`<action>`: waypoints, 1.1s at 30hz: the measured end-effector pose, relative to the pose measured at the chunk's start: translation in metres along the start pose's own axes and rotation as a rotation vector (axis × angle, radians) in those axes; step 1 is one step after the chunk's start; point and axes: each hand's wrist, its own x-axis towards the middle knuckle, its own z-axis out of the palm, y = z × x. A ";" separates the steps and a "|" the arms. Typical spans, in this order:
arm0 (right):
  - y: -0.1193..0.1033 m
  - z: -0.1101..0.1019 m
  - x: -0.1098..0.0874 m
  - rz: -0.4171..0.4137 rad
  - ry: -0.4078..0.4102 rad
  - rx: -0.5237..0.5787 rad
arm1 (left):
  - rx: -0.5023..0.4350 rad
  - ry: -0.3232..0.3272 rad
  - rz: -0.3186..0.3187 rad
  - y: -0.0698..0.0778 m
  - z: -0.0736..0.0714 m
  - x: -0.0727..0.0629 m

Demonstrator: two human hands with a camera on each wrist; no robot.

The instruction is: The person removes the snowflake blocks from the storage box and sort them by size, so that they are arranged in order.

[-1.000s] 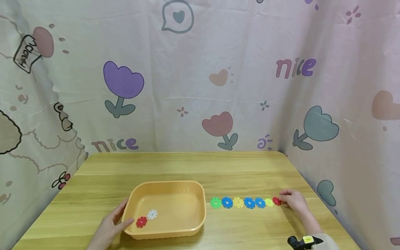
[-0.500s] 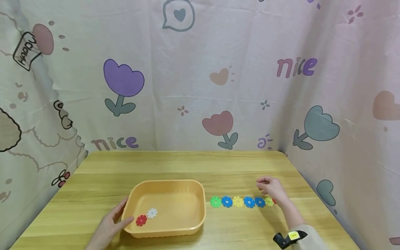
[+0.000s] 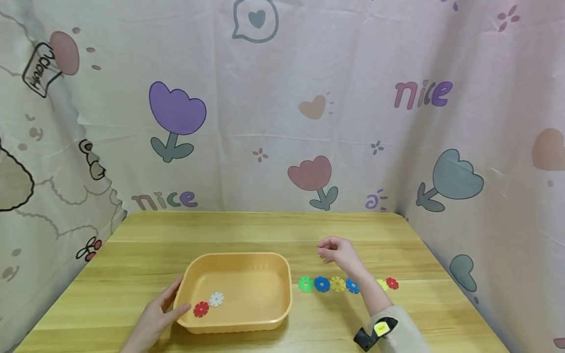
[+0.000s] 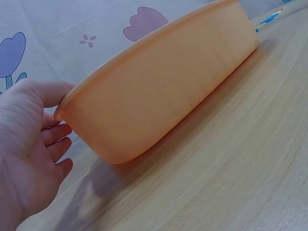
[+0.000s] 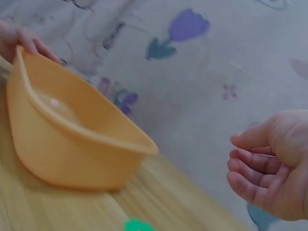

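Observation:
A yellow-orange plastic basin [image 3: 247,295] stands on the table, with a red notched plastic disc [image 3: 201,309] and a white one [image 3: 216,299] in its left part. My left hand [image 3: 152,316] grips the basin's left rim, thumb over the edge, fingers against the outer wall. Right of the basin lies a row of discs: green [image 3: 306,284], blue [image 3: 322,284], yellow [image 3: 338,284], another blue [image 3: 352,286], yellow-green [image 3: 383,284] and red [image 3: 392,283]. Over this row hangs my right hand [image 3: 342,254], fingers loosely curled, holding nothing; its forearm hides part of the row.
The wood-grain table [image 3: 247,228] reaches back to a printed cloth curtain [image 3: 251,108], which also hangs at both sides. A black device with a yellow label [image 3: 380,329] is strapped to the right wrist.
My right hand has left the red disc at the row's right end and moved left above the row toward the basin. The left hand and basin stay put.

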 end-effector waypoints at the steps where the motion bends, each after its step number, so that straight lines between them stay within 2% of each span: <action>1: -0.004 0.006 0.001 -0.006 -0.022 0.008 | 0.000 0.001 0.004 0.000 0.000 0.000; 15: -0.052 0.088 0.012 -0.131 -0.238 0.019 | -0.007 0.016 0.026 -0.002 -0.001 0.001; 24: -0.055 0.144 0.013 -0.122 -0.338 -0.025 | -0.002 0.017 0.041 -0.002 -0.001 0.000; 33: -0.050 0.182 0.018 -0.082 -0.385 -0.107 | 0.033 0.020 0.024 -0.003 0.001 0.001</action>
